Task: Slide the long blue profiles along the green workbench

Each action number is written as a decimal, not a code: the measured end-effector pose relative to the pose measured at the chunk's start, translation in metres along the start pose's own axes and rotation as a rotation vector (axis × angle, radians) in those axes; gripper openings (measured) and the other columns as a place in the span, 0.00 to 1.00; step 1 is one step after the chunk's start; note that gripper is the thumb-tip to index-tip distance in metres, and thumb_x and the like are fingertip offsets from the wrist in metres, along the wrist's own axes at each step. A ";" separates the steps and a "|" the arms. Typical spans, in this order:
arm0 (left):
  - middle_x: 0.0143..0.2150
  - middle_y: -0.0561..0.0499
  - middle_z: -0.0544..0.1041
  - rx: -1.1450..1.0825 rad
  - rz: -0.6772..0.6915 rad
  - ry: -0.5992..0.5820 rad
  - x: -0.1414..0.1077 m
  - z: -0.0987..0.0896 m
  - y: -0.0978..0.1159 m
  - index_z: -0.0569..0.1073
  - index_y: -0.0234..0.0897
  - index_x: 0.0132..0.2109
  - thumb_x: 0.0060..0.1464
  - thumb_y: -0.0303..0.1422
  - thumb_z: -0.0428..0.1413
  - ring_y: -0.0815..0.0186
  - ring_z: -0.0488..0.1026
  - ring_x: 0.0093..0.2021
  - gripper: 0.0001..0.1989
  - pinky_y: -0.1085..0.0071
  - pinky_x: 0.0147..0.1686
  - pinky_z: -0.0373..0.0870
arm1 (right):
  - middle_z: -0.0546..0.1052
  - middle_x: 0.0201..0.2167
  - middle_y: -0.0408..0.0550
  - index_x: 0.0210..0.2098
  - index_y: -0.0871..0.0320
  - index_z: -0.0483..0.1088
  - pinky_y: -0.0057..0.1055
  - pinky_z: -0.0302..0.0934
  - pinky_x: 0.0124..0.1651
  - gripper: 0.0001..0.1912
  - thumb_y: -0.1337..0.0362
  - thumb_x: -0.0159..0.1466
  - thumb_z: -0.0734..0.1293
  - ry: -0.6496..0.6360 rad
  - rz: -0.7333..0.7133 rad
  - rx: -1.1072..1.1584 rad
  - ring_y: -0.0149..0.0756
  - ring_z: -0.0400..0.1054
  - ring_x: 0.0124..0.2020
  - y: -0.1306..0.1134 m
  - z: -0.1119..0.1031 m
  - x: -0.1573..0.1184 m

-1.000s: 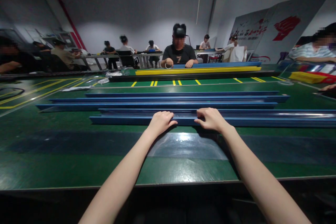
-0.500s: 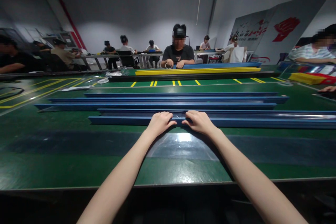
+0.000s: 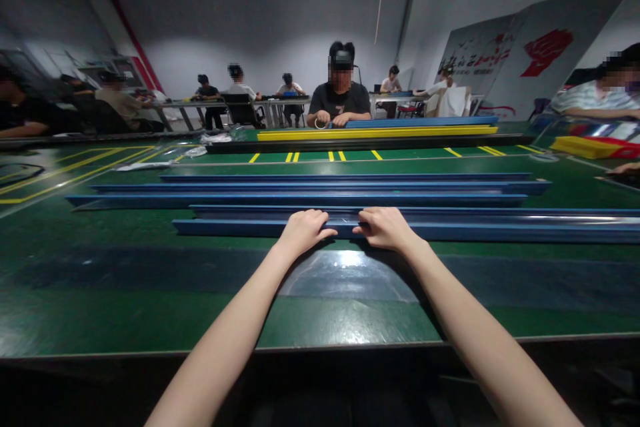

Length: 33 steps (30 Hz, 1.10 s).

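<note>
A long blue channel profile (image 3: 480, 233) lies lengthwise in front of me, its two raised edges running left to right. My left hand (image 3: 306, 227) is closed over its near wall, thumb on the near side and fingers curled over into the trough. A short gap to the right, my right hand (image 3: 384, 221) grips the same wall in a similar way; its fingertips are partly hidden. Between the hands, a bit of shiny clear film shows in the trough. Nearer to me, a wide transparent plastic strip (image 3: 150, 273) lies flat on the green table (image 3: 345, 328).
Behind the channel lie more blue profiles (image 3: 300, 200). Farther off are a black profile (image 3: 400, 143) and a yellow profile (image 3: 375, 134). A co-worker (image 3: 340, 97) sits opposite, hands at another blue profile. A yellow bin (image 3: 583, 148) stands at the right.
The held blue channel has shifted slightly to the right. My right hand has moved a little right, widening the gap between my hands; my left hand has hardly moved.
</note>
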<state>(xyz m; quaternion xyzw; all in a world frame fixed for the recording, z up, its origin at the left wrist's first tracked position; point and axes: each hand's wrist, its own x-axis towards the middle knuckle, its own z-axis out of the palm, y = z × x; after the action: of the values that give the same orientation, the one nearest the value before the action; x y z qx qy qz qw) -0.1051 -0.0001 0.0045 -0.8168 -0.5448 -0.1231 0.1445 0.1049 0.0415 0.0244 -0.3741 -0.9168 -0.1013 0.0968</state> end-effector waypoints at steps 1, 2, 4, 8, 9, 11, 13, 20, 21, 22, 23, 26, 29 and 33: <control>0.36 0.48 0.74 -0.007 0.004 -0.005 0.000 -0.001 0.000 0.68 0.36 0.37 0.54 0.46 0.50 0.63 0.71 0.39 0.16 0.71 0.36 0.62 | 0.75 0.31 0.48 0.29 0.57 0.69 0.30 0.40 0.26 0.14 0.55 0.60 0.58 -0.010 0.014 -0.005 0.34 0.67 0.30 0.002 -0.001 -0.002; 0.36 0.48 0.74 -0.014 0.008 -0.012 0.000 -0.001 0.000 0.68 0.36 0.37 0.54 0.46 0.50 0.63 0.70 0.39 0.16 0.71 0.36 0.63 | 0.75 0.30 0.48 0.29 0.57 0.69 0.30 0.40 0.26 0.14 0.55 0.60 0.58 -0.020 0.029 -0.009 0.34 0.67 0.30 0.004 -0.003 -0.003; 0.37 0.48 0.74 -0.026 0.018 -0.024 0.000 -0.002 0.000 0.69 0.36 0.38 0.54 0.45 0.51 0.63 0.70 0.40 0.16 0.71 0.36 0.63 | 0.76 0.30 0.48 0.28 0.57 0.70 0.30 0.40 0.26 0.14 0.54 0.59 0.59 -0.038 0.063 -0.013 0.35 0.67 0.29 0.008 -0.005 -0.006; 0.39 0.47 0.74 -0.034 0.040 -0.025 0.000 -0.002 0.000 0.69 0.36 0.37 0.54 0.45 0.51 0.63 0.70 0.41 0.16 0.71 0.37 0.63 | 0.76 0.29 0.48 0.27 0.57 0.71 0.29 0.42 0.26 0.15 0.53 0.58 0.59 -0.048 0.091 -0.007 0.36 0.68 0.30 0.013 -0.006 -0.009; 0.39 0.47 0.74 -0.032 0.045 -0.024 0.000 -0.002 0.000 0.69 0.35 0.37 0.54 0.45 0.51 0.63 0.70 0.41 0.15 0.71 0.36 0.63 | 0.76 0.29 0.48 0.27 0.57 0.71 0.29 0.43 0.27 0.15 0.53 0.58 0.59 -0.045 0.086 -0.004 0.36 0.68 0.30 0.013 -0.006 -0.009; 0.38 0.48 0.74 -0.028 0.053 -0.019 0.001 -0.001 0.000 0.69 0.35 0.36 0.54 0.45 0.51 0.63 0.70 0.40 0.15 0.71 0.36 0.63 | 0.76 0.30 0.48 0.28 0.57 0.70 0.29 0.44 0.27 0.15 0.53 0.58 0.59 -0.036 0.075 0.007 0.36 0.68 0.31 0.014 -0.004 -0.010; 0.38 0.48 0.74 -0.029 0.057 -0.012 0.001 0.001 0.000 0.69 0.36 0.36 0.54 0.44 0.51 0.64 0.70 0.40 0.15 0.72 0.36 0.63 | 0.76 0.30 0.48 0.28 0.57 0.70 0.29 0.45 0.28 0.16 0.53 0.59 0.58 -0.028 0.062 0.026 0.36 0.68 0.32 0.014 -0.002 -0.010; 0.39 0.49 0.75 -0.038 0.064 0.004 0.000 0.003 -0.001 0.70 0.36 0.38 0.55 0.45 0.50 0.64 0.70 0.41 0.16 0.72 0.37 0.64 | 0.75 0.36 0.48 0.35 0.57 0.70 0.28 0.51 0.34 0.18 0.51 0.61 0.56 -0.016 0.011 0.096 0.36 0.68 0.38 0.007 0.000 -0.006; 0.40 0.49 0.75 -0.039 0.065 0.006 0.000 0.003 -0.001 0.70 0.36 0.38 0.55 0.45 0.50 0.64 0.70 0.41 0.16 0.72 0.37 0.64 | 0.75 0.37 0.49 0.37 0.57 0.70 0.28 0.52 0.35 0.18 0.52 0.61 0.56 -0.008 -0.002 0.109 0.37 0.68 0.39 0.005 0.000 -0.006; 0.40 0.49 0.75 -0.042 0.068 0.009 0.000 0.003 -0.001 0.71 0.36 0.38 0.55 0.45 0.50 0.64 0.70 0.42 0.16 0.72 0.38 0.65 | 0.75 0.39 0.49 0.38 0.57 0.70 0.28 0.53 0.37 0.18 0.52 0.61 0.57 -0.002 -0.013 0.121 0.37 0.67 0.40 0.003 0.000 -0.005; 0.40 0.49 0.75 -0.046 0.069 0.012 0.000 0.003 -0.001 0.71 0.36 0.38 0.55 0.45 0.50 0.64 0.71 0.42 0.16 0.72 0.38 0.65 | 0.75 0.40 0.50 0.40 0.57 0.70 0.28 0.53 0.38 0.18 0.52 0.61 0.57 0.001 -0.020 0.131 0.37 0.67 0.41 0.001 0.001 -0.004; 0.41 0.49 0.76 -0.055 0.070 0.020 -0.001 0.004 -0.002 0.71 0.35 0.39 0.54 0.45 0.50 0.64 0.71 0.43 0.16 0.72 0.39 0.65 | 0.75 0.42 0.51 0.43 0.57 0.70 0.28 0.54 0.41 0.19 0.53 0.62 0.57 -0.001 -0.026 0.150 0.37 0.67 0.43 -0.004 0.001 -0.004; 0.40 0.48 0.76 -0.051 0.063 0.021 0.000 0.006 -0.003 0.72 0.35 0.39 0.54 0.45 0.51 0.64 0.71 0.42 0.17 0.72 0.39 0.66 | 0.75 0.42 0.52 0.45 0.58 0.70 0.28 0.54 0.42 0.20 0.53 0.62 0.56 -0.036 -0.001 0.149 0.38 0.67 0.44 -0.005 0.001 -0.004; 0.40 0.48 0.76 -0.040 0.052 0.016 0.001 0.007 -0.003 0.72 0.36 0.40 0.54 0.45 0.51 0.63 0.72 0.42 0.17 0.72 0.38 0.66 | 0.75 0.42 0.52 0.45 0.58 0.70 0.28 0.55 0.43 0.20 0.54 0.62 0.56 -0.072 0.025 0.137 0.37 0.66 0.45 -0.006 0.001 -0.004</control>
<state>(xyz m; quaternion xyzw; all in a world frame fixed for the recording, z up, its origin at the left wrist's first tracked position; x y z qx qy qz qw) -0.1068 0.0042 -0.0019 -0.8324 -0.5195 -0.1368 0.1359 0.1035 0.0353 0.0217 -0.3815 -0.9196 -0.0236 0.0906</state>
